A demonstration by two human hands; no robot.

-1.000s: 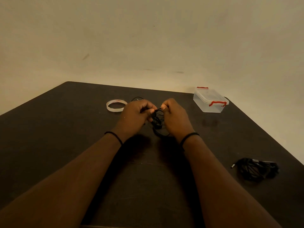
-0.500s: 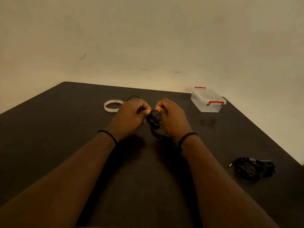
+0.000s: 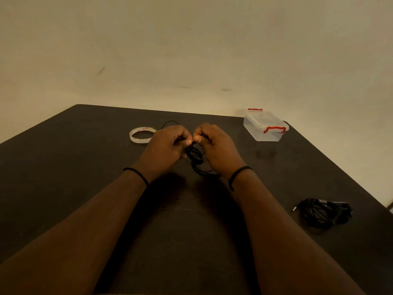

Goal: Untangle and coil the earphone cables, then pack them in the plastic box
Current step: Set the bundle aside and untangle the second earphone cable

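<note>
A tangled black earphone cable (image 3: 196,158) hangs between my two hands above the middle of the dark table (image 3: 63,167). My left hand (image 3: 168,145) and my right hand (image 3: 217,150) each pinch it with curled fingers, thumbs almost touching. A loop of the cable shows behind my left hand and another lies on the table by my right wrist. A second bundle of black cable (image 3: 324,211) lies at the right edge. The clear plastic box (image 3: 265,127) with red clips stands lidded at the far right corner.
A roll of clear tape (image 3: 141,135) lies flat to the far left of my hands. The table ends at a plain wall behind, and its right edge runs close past the second bundle.
My hands have drawn closer together, so the thumbs nearly meet over the tangle. The view has shifted slightly; nothing else on the table has moved.
</note>
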